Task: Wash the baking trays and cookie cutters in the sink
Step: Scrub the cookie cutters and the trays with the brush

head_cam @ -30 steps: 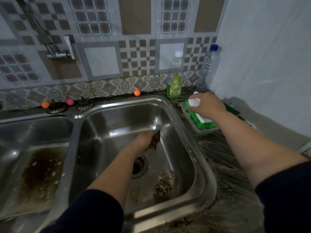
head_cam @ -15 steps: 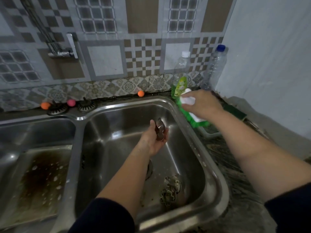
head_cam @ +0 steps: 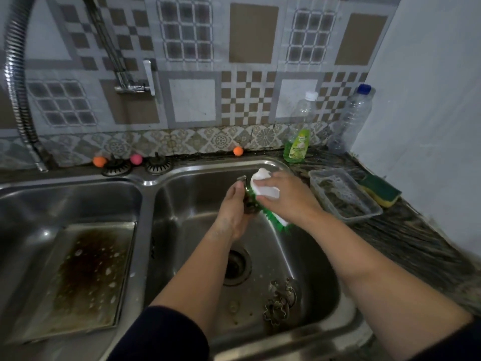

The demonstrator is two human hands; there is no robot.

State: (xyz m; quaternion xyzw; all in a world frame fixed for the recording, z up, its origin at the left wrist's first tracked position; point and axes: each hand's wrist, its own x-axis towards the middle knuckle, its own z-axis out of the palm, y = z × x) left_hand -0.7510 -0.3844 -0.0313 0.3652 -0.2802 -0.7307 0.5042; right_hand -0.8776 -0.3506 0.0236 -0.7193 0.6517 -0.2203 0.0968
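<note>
Over the right basin of a steel double sink (head_cam: 166, 178), a person's left hand (head_cam: 231, 204) curls around a small metal cookie cutter (head_cam: 246, 196), holding it above the drain. The right hand (head_cam: 283, 196) grips a white-backed scrub brush (head_cam: 263, 188) from above, its green bristles pressed against the cutter. More cookie cutters (head_cam: 279, 300) lie in a loose pile on the basin floor near its front right corner. In the left basin a baking tray (head_cam: 83, 277) lies flat, its bottom darkly stained and dotted with suds. On the surface to the right of the sink sit a clear plastic container (head_cam: 343, 194) and, just beside it toward the wall, a yellow-and-green sponge (head_cam: 380, 191). A green dish soap bottle (head_cam: 296, 144) stands at the back edge, a clear bottle (head_cam: 351, 118) in the back right corner.
</note>
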